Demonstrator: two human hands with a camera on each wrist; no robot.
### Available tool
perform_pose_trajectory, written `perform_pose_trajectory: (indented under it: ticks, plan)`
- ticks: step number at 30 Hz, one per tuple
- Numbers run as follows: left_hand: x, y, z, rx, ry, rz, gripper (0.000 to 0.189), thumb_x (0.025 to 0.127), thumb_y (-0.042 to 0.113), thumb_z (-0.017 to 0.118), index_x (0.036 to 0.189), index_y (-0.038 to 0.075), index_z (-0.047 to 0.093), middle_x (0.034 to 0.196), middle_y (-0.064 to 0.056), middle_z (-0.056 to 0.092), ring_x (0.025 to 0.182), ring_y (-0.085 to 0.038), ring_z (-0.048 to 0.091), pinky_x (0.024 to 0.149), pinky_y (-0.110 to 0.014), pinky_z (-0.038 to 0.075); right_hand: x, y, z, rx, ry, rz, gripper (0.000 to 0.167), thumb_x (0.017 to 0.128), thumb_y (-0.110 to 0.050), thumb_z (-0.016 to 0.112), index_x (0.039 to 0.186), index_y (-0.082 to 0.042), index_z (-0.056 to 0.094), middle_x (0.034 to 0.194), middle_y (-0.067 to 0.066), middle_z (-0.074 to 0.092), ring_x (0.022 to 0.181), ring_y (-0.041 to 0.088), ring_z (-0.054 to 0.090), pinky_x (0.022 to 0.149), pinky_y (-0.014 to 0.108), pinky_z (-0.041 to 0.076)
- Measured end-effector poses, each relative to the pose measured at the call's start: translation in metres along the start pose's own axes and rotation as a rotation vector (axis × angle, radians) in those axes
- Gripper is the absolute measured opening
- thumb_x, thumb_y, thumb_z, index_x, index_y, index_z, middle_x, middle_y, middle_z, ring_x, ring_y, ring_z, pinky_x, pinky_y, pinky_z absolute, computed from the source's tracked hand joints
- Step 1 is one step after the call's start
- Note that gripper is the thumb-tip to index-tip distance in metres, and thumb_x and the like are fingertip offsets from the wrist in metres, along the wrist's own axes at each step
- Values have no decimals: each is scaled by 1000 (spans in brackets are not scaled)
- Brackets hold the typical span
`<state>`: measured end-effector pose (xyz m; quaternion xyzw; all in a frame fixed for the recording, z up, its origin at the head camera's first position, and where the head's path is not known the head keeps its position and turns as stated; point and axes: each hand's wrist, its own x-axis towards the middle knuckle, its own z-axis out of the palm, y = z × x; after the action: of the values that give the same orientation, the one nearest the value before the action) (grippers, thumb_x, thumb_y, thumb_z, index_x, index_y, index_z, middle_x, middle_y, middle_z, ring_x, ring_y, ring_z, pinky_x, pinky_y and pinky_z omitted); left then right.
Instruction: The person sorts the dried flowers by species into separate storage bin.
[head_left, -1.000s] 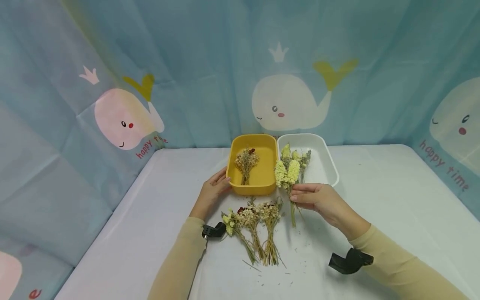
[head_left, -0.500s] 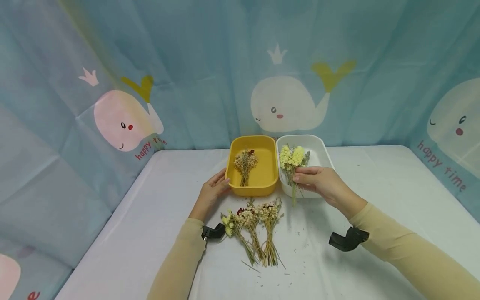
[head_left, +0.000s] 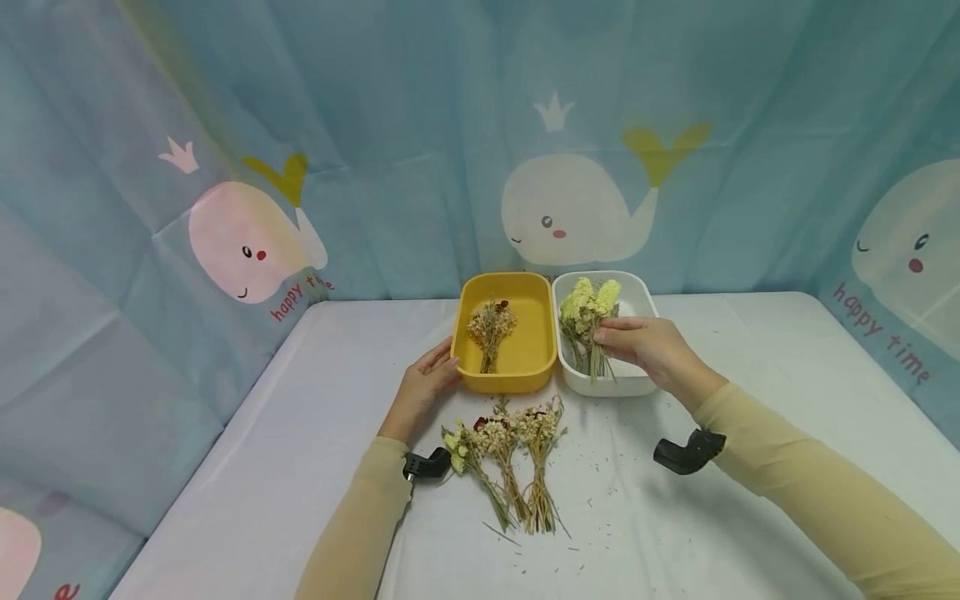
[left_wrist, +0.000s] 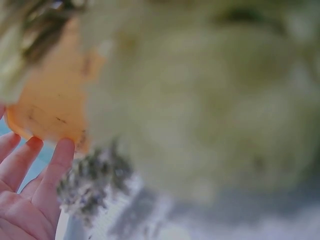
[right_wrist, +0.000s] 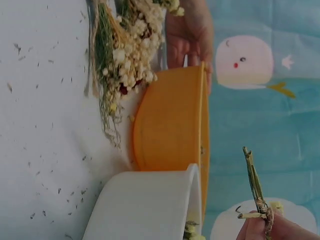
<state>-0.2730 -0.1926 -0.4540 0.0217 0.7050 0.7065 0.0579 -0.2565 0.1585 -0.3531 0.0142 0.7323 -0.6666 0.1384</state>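
A blue whale-print curtain (head_left: 420,108) hangs along the left and far sides, printed with pale whales, crowns and the words "happy time"; before it stretches a white-covered table (head_left: 750,367); two beige sleeves (head_left: 810,508) reach in from the near edge, one left, one right; at the far middle of the table a yellow rectangular tray (head_left: 506,383) and, touching its right side, a white rectangular tray (head_left: 630,387) sit with open tops; the left hand (head_left: 423,386) is at the yellow tray's left side, fingers extended and tips resting against it; the right hand (head_left: 648,343) pinches the tied stems of a pale-yellow dried bouquet (head_left: 592,310) between thumb and fingers, holding it above the white tray, flower heads toward the far side; beneath it another bunch (head_left: 576,348) appears to lie in the white tray, though the held one hides most of it; a cream dried bunch (head_left: 491,327) with a dark red bloom lies in the yellow tray's left half; nearer, on the table, lie a yellow-flowered bunch (head_left: 456,450), a cream-and-red bunch (head_left: 498,437) and a cream bunch (head_left: 540,427), left to right; black wrist cameras (head_left: 690,452) sit at both cuffs; tiny plant crumbs (head_left: 588,504) dot the near cloth.
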Motion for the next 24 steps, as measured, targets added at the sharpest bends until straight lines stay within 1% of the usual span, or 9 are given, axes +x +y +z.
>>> perform_pose_trajectory:
  ticks: [8,15,16,17,19,21,22,23,24]
  plan:
    - [-1,-1,0,-10,13,-3,57,100,19,62,153,17,41,156,-10,45,140,-25,49,105,-34,55,18,0,-2,67,74,42,62,93,-12,70,145,8,44,90,-15,72,79,-5,68,82,13,60]
    - [-2,-2,0,-8,4,4,56,101,17,60,153,17,41,156,-11,43,141,-27,47,105,-33,55,32,5,-5,77,127,82,58,94,-9,68,146,5,45,87,-15,71,75,-6,68,79,12,60]
    - [-2,-2,0,-9,1,6,56,101,17,60,153,17,41,157,-11,43,141,-27,47,105,-34,55,34,6,-5,79,135,83,58,94,-9,68,145,6,45,90,-13,72,74,-6,68,79,12,60]
    - [-2,-1,0,-15,2,4,56,100,17,61,153,18,41,156,-10,43,141,-26,47,104,-33,55,36,8,-5,77,139,81,57,95,-7,66,145,6,45,96,-7,74,74,-6,68,79,12,60]
    - [-2,-1,0,-11,2,11,56,100,18,61,153,17,41,156,-10,43,141,-26,47,104,-33,56,39,11,-4,70,141,76,57,95,-7,66,146,7,44,119,9,71,73,-7,67,79,12,59]
    - [-1,0,0,-16,1,16,56,100,17,61,153,16,42,156,-11,44,141,-26,48,103,-32,56,43,14,-3,57,142,73,56,96,-7,64,146,7,43,142,19,57,73,-7,66,79,11,59]
    - [-1,0,0,-16,-3,19,56,100,17,61,153,16,42,156,-11,44,141,-27,48,103,-32,56,44,15,-2,46,139,73,56,96,-7,64,146,7,43,149,21,49,72,-8,65,79,11,59]
    - [-1,0,0,-16,-4,19,56,100,17,61,153,15,42,155,-12,44,140,-26,48,103,-32,56,46,17,-2,35,137,75,56,96,-7,63,146,7,42,154,21,42,72,-9,65,79,10,59]
    - [-1,0,0,-13,-6,20,56,100,17,61,153,15,41,155,-12,45,140,-26,48,103,-31,56,47,18,-2,31,137,79,56,97,-7,63,147,7,41,155,21,40,71,-9,64,78,10,59]
